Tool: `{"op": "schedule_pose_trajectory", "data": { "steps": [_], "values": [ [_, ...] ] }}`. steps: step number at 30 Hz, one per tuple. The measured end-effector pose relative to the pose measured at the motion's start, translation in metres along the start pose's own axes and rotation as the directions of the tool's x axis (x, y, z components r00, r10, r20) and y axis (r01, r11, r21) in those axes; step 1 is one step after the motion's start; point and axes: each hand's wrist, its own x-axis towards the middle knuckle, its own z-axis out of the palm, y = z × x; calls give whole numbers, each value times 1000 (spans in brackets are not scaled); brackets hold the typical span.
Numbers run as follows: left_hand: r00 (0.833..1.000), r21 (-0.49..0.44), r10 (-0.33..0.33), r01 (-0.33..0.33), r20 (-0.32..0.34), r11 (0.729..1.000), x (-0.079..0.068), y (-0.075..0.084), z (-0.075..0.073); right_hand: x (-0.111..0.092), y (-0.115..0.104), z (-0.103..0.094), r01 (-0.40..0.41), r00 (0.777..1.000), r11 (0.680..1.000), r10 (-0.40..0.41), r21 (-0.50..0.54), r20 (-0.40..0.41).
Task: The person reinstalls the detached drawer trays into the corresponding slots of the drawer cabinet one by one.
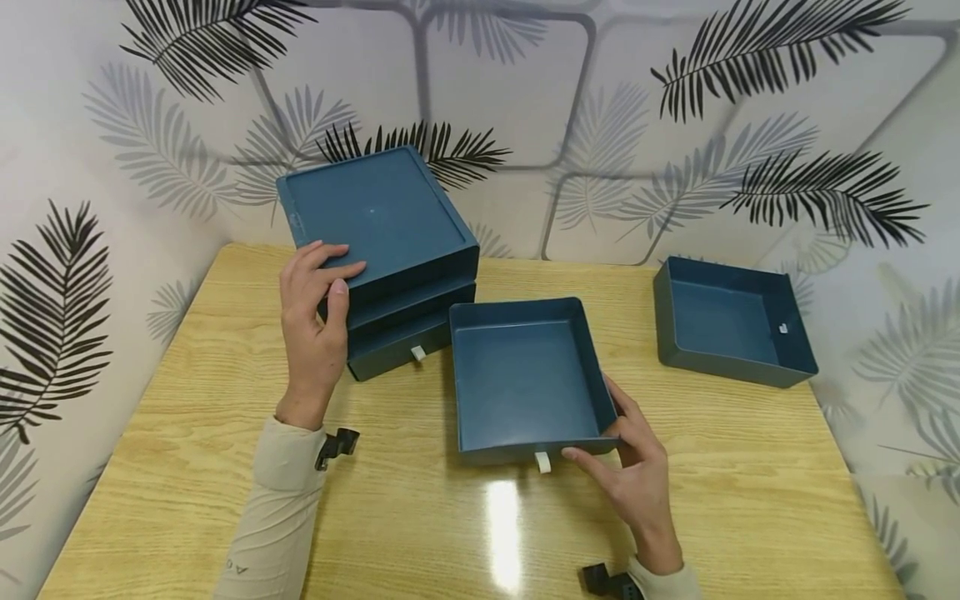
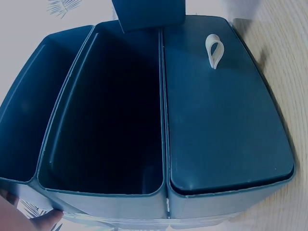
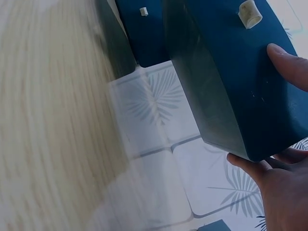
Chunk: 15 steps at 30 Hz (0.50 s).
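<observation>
A dark blue drawer cabinet (image 1: 375, 217) stands at the back left of the table. Its two upper slots (image 2: 106, 110) are vacant; in the lowest sits a drawer (image 2: 226, 110) with a white loop tab. My left hand (image 1: 311, 325) rests on the cabinet's near left corner, fingers extended over its top. My right hand (image 1: 633, 467) grips a blue drawer (image 1: 525, 383) by its front right corner, thumb on the front face beside the white tab (image 1: 543, 462). In the right wrist view this drawer (image 3: 211, 82) is off the table, with fingers under its side.
Another blue drawer (image 1: 735, 321) lies at the table's right rear, its open side up and a small white piece on its inner right wall. Behind the wooden table (image 1: 405, 517) rises a leaf-patterned backdrop (image 1: 502, 92).
</observation>
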Motion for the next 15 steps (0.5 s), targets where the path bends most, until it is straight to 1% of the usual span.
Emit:
{"op": "schedule_pose_trajectory", "data": {
  "steps": [6,15],
  "values": [
    [1000,-2,1,-1,-2,1000,0,0,0,-1,0,3,11,1000,1000,-11,19,10],
    [1000,-3,5,-5,-5,1000,0,1,0,-1,-2,6,20,1000,1000,-20,16,7]
  ]
}}
